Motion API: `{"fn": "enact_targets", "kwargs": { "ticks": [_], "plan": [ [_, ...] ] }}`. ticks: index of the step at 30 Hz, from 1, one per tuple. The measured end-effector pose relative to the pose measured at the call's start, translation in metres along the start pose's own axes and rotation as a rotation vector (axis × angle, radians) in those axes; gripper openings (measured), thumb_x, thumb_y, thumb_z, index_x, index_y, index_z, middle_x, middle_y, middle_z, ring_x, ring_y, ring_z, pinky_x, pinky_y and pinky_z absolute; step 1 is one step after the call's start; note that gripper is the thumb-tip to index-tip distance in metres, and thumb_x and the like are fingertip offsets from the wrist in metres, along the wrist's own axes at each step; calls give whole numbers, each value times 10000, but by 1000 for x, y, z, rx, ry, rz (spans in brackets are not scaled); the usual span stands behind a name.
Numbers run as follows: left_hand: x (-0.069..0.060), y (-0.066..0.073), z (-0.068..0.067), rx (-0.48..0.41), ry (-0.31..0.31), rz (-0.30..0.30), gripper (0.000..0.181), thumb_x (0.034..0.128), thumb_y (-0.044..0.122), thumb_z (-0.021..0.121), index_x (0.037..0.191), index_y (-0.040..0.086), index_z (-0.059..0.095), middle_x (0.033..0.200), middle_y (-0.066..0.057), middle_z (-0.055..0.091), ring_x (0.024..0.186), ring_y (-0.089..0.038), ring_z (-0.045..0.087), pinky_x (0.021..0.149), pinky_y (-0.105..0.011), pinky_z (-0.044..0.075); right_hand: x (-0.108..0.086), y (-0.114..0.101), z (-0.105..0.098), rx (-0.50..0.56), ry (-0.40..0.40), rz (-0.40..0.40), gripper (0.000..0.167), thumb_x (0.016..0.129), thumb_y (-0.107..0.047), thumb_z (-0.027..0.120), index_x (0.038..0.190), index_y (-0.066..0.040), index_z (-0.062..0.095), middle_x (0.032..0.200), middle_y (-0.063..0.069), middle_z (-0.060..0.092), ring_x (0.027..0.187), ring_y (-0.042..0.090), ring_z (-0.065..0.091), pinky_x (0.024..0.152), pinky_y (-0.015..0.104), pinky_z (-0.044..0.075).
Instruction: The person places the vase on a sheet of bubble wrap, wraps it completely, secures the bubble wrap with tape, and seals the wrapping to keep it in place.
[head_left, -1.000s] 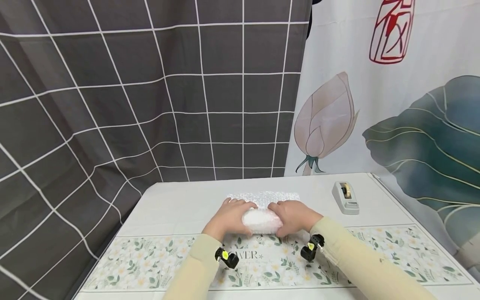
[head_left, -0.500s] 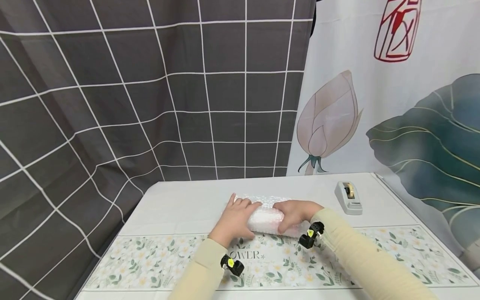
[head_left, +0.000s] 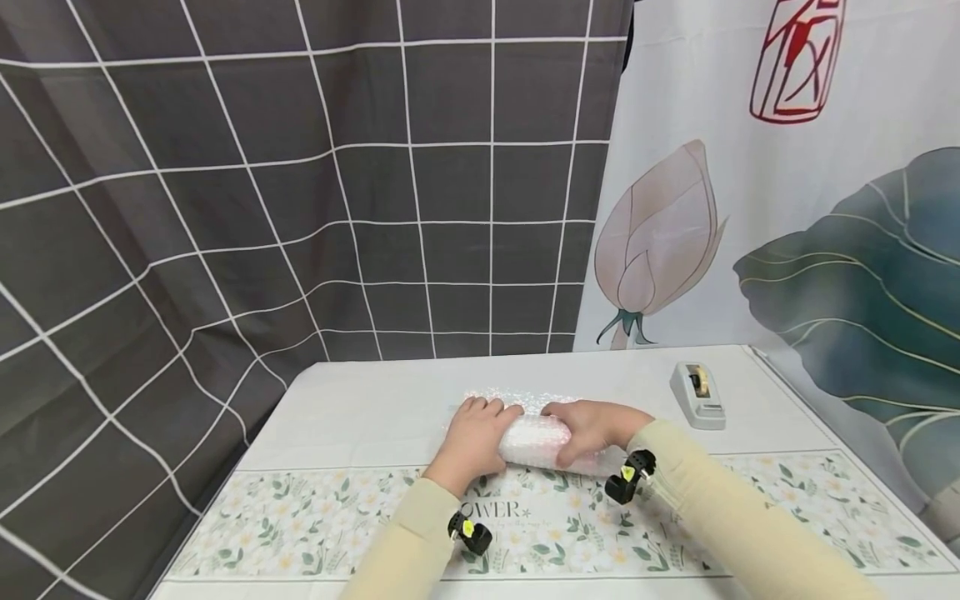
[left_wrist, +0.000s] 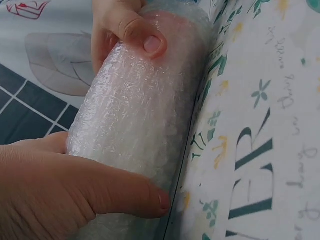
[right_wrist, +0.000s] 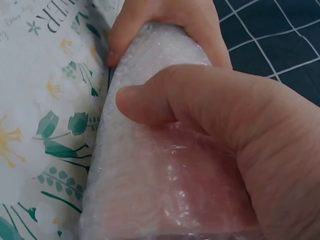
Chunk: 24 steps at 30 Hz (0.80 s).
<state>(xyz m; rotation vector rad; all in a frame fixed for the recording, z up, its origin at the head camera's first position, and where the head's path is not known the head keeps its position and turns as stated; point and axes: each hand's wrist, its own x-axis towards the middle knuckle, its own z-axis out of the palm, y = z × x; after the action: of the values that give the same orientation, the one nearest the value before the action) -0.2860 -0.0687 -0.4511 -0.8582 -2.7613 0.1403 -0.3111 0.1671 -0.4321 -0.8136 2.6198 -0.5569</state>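
Bubble-wrap roll (head_left: 529, 442), translucent, partly pink, left hand (head_left: 472, 443) and right hand (head_left: 597, 427) gripping it

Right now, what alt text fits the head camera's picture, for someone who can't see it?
A person's left hand and right hand grip a bubble-wrapped bundle on a white tablecloth with a flowered band. A light-grey tape dispenser sits to the right; behind hang a dark grid curtain and a white curtain printed with a lotus bud.

on tbl (head_left: 352, 421): bubble-wrap roll (head_left: 534, 442) & tape disp. (head_left: 699, 398)
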Motion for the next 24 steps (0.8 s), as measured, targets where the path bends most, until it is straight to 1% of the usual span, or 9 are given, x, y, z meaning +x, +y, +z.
{"fn": "enact_targets", "kwargs": {
  "ticks": [3, 6, 8, 10, 14, 18, 20, 24],
  "plan": [
    [2, 0, 0, -22, -22, -3, 920, 583, 385, 915, 1414, 260, 540, 1235, 13, 625, 1135, -240, 581, 1063, -449, 433, -4, 2, 1, -65, 57, -63, 843, 644, -391, 793, 1377, -71, 527, 1170, 42, 646, 1030, 206, 608, 924, 444, 504],
    [4, -1, -2, -52, -46, -1, 901, 570, 405, 899, 1392, 256, 562, 1213, 14, 649, 1074, -239, 604, 994, -438, 477, -11, 2, 1, -188, 161, -179, 777, 687, -416, 780, 1344, -66, 555, 1159, 52, 642, 1016, 216, 620, 891, 440, 527],
    [6, -2, -5, -73, -72, -5, 869, 567, 405, 881, 1368, 255, 579, 1197, 12, 666, 1029, -240, 618, 936, -429, 505, -17, -1, 2, -276, 237, -242, 751, 720, -427, 772, 1343, -66, 560, 1152, 59, 638, 999, 223, 628, 869, 439, 539],
    [7, -2, -9, -90, -103, -14, 821, 560, 400, 863, 1324, 254, 600, 1157, 10, 682, 971, -239, 627, 864, -418, 525, -22, -5, 3, -347, 299, -280, 734, 743, -415, 774, 1354, -71, 556, 1151, 59, 631, 980, 226, 633, 855, 436, 544],
    [9, -2, -16, -151, -161, -42, 669, 557, 376, 849, 1174, 236, 631, 1007, 16, 694, 841, -221, 620, 741, -398, 533, -27, -11, 7, -446, 381, -301, 773, 732, -390, 797, 1384, -73, 530, 1189, 74, 611, 998, 237, 624, 856, 442, 543],
    [10, -2, -16, -225, -198, -49, 552, 565, 376, 841, 1047, 224, 620, 867, 52, 668, 725, -172, 591, 658, -349, 518, -31, -15, 13, -543, 450, -311, 823, 681, -383, 830, 1371, -55, 525, 1182, 100, 614, 1032, 264, 622, 879, 467, 543],
    [10, -3, -17, -279, -227, -54, 522, 568, 364, 838, 1018, 222, 614, 836, 72, 651, 696, -148, 571, 644, -326, 504, -33, -15, 15, -579, 467, -313, 833, 668, -379, 849, 1368, -62, 528, 1178, 102, 618, 1049, 279, 625, 900, 481, 536],
    [10, -6, -21, -406, -298, -73, 479, 560, 311, 827, 978, 224, 608, 805, 92, 623, 684, -135, 549, 641, -309, 483, -34, -12, 23, -618, 470, -315, 873, 653, -359, 889, 1389, -73, 516, 1188, 103, 618, 1084, 304, 619, 943, 503, 513]
  ]
}}
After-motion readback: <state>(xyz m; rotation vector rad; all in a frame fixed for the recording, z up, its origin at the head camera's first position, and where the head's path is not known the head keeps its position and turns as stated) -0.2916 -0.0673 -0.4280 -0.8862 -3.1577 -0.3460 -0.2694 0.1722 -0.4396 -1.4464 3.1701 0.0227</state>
